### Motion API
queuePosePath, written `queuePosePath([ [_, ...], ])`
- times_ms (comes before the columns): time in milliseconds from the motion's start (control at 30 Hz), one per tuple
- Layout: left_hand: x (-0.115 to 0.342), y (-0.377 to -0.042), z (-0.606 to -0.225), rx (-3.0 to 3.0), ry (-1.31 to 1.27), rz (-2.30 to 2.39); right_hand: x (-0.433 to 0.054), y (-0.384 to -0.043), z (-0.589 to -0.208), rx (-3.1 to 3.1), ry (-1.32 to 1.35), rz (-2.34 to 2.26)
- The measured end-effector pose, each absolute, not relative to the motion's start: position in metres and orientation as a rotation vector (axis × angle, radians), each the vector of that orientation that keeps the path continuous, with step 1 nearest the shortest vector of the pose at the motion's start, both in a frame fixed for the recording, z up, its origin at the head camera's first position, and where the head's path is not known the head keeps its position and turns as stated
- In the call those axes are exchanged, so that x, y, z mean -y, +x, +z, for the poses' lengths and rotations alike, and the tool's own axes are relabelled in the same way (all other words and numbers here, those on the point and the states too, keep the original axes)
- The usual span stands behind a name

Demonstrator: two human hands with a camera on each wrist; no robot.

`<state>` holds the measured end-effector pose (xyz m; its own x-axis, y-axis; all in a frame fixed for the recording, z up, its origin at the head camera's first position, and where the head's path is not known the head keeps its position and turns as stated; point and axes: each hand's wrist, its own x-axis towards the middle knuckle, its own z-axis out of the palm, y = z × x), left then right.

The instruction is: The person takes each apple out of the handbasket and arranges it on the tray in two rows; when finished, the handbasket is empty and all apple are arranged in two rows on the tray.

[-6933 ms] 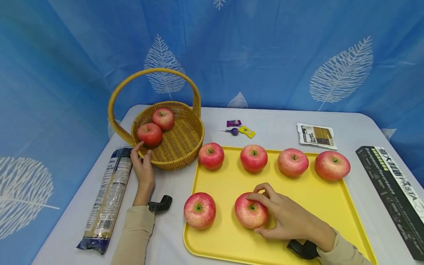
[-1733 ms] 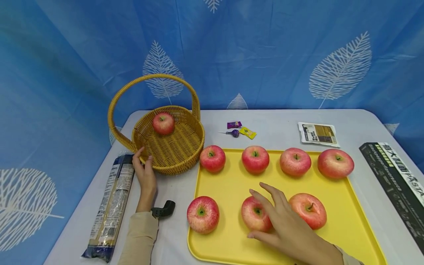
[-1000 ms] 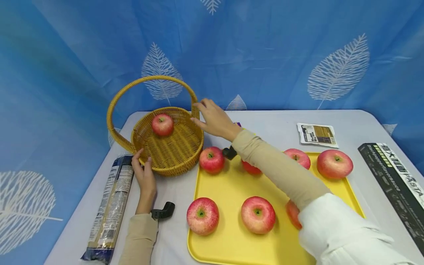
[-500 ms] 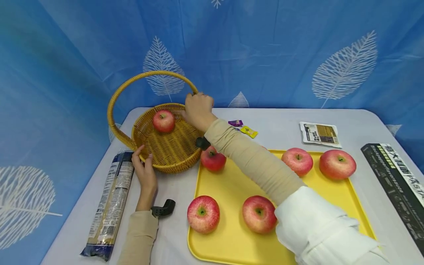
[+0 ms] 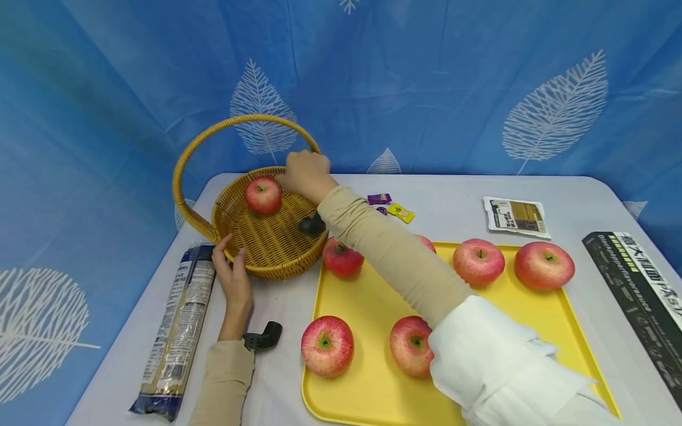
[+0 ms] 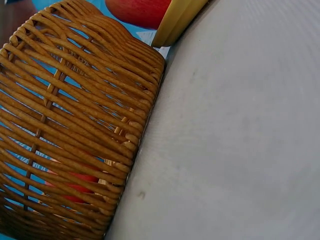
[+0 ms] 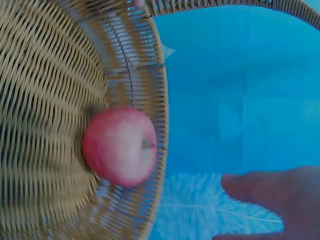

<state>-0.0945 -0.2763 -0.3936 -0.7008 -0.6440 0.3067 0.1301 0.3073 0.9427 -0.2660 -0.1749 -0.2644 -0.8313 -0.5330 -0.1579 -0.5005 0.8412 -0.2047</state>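
Observation:
In the head view, my left hand (image 5: 234,284) holds the near left rim of a woven basket (image 5: 285,271) with a tall hoop handle. One fingertip shows at that rim in the right wrist view. A single red apple (image 5: 263,195) lies inside, towards the back. My right hand (image 5: 306,171) hangs over the basket's back right side, near the handle, and hides part of the rim. In the right wrist view its parted fingers (image 7: 260,190) hold nothing and stay apart from the apple. The left wrist view shows the basket's outer weave (image 6: 75,120).
A yellow tray (image 5: 367,402) bears several apples (image 5: 327,346), some partly covered by my right arm. Left of the basket lies a long noodle packet (image 5: 176,331). Small candies (image 5: 401,212), a foil pouch (image 5: 515,218) and a black pasta box (image 5: 639,307) lie farther right.
Earlier two apples were in the basket; now one is, and another apple later appeared on the tray. My right hand moved from the tray to over the basket. My left hand stayed.

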Motion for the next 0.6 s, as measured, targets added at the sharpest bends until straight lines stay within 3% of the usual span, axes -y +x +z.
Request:
queuePosePath([
  [233,0.279,-0.097,-0.393,1.881,0.480,-1.497,0.202,-0.274,-0.286,-2.523,-0.883,-0.272],
  [600,0.282,-0.097,-0.393,1.886,0.451,-1.492,0.228,-0.283,-0.345,-2.365,-1.102,-0.761],
])
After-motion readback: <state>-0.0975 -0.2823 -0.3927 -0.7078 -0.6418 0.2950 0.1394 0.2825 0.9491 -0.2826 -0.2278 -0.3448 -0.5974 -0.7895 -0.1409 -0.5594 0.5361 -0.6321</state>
